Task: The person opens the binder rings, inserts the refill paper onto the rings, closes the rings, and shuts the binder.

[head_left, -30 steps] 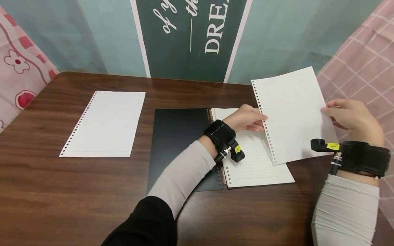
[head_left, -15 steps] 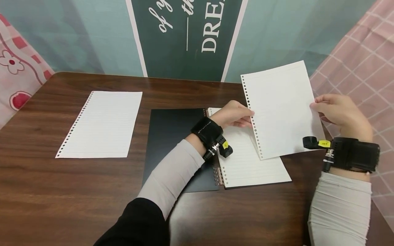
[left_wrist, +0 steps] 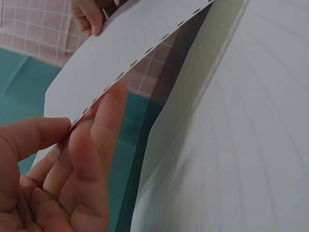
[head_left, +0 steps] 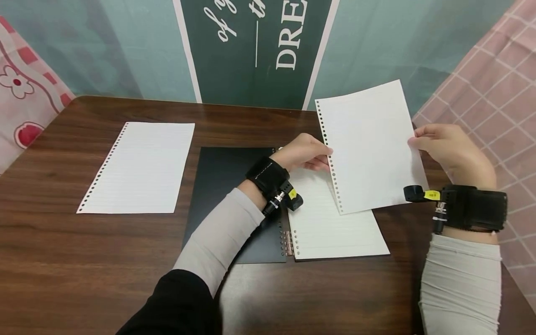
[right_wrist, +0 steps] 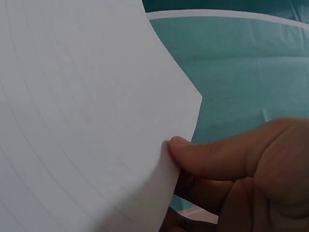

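Head view, near 3 o'clock: the left hand (head_left: 307, 151) and right hand (head_left: 454, 151) pinch the paper (head_left: 370, 149) at its 9 and 3 o'clock edges. It looks light, bendy and easy to tear, so the sides seem good to hold. Hands and paper sit further toward 9 o'clock than a second ago.

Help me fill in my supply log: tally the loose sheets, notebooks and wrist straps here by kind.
Loose sheets: 2 (flat sheet, held sheet)
Notebooks: 1 (open notebook)
Wrist straps: 2 (left strap, right strap)
Total: 5
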`<state>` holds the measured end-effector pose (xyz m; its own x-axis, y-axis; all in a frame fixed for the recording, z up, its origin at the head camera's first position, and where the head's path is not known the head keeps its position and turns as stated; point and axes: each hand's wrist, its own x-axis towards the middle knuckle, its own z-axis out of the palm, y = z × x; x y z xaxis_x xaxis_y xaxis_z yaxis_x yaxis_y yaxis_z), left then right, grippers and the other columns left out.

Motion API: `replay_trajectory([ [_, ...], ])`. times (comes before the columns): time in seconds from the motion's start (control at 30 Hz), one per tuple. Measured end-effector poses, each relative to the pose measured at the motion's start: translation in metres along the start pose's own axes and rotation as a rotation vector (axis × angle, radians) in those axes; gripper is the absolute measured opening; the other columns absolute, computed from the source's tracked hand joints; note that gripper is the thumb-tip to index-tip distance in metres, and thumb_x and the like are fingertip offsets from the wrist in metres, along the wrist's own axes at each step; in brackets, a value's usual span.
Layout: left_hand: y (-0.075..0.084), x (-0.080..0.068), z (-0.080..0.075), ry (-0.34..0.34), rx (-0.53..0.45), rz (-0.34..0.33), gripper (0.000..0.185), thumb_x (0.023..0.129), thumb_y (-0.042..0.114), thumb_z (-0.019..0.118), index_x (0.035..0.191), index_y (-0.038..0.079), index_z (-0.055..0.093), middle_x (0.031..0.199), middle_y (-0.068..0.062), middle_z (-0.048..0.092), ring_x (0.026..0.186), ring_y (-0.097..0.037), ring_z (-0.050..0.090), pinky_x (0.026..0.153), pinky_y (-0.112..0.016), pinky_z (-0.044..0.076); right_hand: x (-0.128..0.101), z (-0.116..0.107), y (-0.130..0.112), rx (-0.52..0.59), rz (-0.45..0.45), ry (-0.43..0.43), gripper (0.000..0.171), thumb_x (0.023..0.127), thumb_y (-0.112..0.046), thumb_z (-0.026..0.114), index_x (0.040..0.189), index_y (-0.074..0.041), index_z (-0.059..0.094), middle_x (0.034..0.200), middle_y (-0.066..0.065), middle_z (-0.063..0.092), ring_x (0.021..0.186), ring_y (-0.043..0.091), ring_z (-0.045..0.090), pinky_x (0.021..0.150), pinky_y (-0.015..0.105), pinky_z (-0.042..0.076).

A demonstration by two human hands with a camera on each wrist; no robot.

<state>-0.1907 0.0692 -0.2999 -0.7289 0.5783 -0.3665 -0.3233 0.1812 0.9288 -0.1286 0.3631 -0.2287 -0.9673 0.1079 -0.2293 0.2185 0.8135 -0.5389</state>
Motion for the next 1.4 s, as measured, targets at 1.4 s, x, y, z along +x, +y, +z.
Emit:
replay_trajectory([
  [1.4, -0.001, -0.065, -0.063, 0.018, 0.239, 0.03, 0.023, 0.099, 0.018, 0.059, 0.104, 0.0, 0.072, 0.083, -0.008, 0.074, 0.069, -0.01, 0.073, 0.058, -0.02, 0.047, -0.007, 0.048, -0.053, 0.038, -0.142, -0.105, 0.027, 0.104, -0.024, 0.051, 0.113, 0.001, 0.055, 0.071, 0.001, 0.056, 0.066, 0.018, 0.048, 0.06, 0.032, 0.039],
])
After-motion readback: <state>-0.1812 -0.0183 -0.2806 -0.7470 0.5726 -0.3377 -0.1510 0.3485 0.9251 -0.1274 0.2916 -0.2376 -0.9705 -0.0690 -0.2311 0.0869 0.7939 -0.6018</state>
